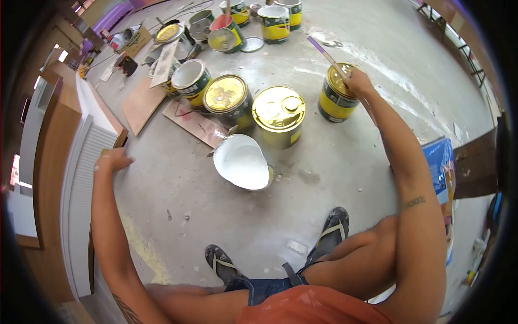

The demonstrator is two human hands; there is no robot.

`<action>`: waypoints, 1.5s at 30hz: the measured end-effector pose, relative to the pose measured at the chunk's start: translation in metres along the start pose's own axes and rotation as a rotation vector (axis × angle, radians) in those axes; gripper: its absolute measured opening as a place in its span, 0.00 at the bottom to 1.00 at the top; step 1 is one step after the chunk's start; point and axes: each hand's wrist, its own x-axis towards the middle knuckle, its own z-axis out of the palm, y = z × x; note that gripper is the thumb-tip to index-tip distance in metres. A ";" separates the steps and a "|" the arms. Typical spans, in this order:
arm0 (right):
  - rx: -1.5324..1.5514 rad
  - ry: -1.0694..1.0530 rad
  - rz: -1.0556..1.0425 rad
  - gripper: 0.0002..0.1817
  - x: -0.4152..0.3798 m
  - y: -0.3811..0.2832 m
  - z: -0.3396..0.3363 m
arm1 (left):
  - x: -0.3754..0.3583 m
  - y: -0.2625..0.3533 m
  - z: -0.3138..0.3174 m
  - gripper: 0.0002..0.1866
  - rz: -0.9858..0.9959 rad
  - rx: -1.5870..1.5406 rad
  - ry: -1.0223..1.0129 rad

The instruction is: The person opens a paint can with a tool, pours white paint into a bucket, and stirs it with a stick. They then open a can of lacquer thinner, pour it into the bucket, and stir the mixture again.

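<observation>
My right hand [359, 83] is closed around a thin stick [325, 54] with a purple end, over a closed yellow-and-green paint can [337, 110] at the right. At the left, my left hand [113, 160] is beside a white ribbed panel [86, 162], its fingers curled. A small yellowish bit shows at its knuckles, but what it holds, if anything, I cannot make out. Between my hands stands an open container of white paint [241, 159]. Just behind it are a can with a shiny gold lid [278, 110] and another with a stained lid [226, 94].
Several more paint cans [275, 24] stand at the back, one open can [190, 75] nearer. Flat boards [143, 105] lie on the concrete floor [183, 221]. A blue plastic package [437, 167] sits at the right beside a dark wooden post [475, 168]. My sandalled feet [328, 237] are in front.
</observation>
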 end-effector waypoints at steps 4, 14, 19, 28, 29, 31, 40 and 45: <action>0.620 -0.246 -0.036 0.19 0.000 -0.009 -0.056 | -0.045 -0.029 0.001 0.26 -0.332 -0.526 -0.296; 1.020 -0.627 -0.502 0.11 -0.193 -0.198 -0.087 | -0.028 -0.059 0.115 0.25 -0.327 -1.090 -0.536; 0.660 -0.700 -0.657 0.13 -0.222 -0.243 -0.040 | -0.014 -0.062 0.124 0.25 -0.263 -1.318 -0.303; 0.319 -0.497 -0.895 0.11 -0.216 -0.273 0.045 | 0.001 -0.046 0.170 0.26 -0.180 -1.364 -0.391; 0.328 -0.468 -0.965 0.11 -0.214 -0.275 0.054 | 0.005 -0.043 0.169 0.26 -0.169 -1.342 -0.391; 0.305 -0.445 -1.030 0.11 -0.218 -0.280 0.065 | 0.013 -0.039 0.164 0.27 -0.156 -1.320 -0.391; 0.112 -0.848 -0.930 0.12 -0.205 -0.272 0.061 | 0.045 -0.018 0.146 0.27 -0.050 -1.318 -0.289; -0.009 -0.412 -1.021 0.10 -0.211 -0.270 0.077 | 0.049 -0.013 0.147 0.26 -0.035 -1.258 -0.377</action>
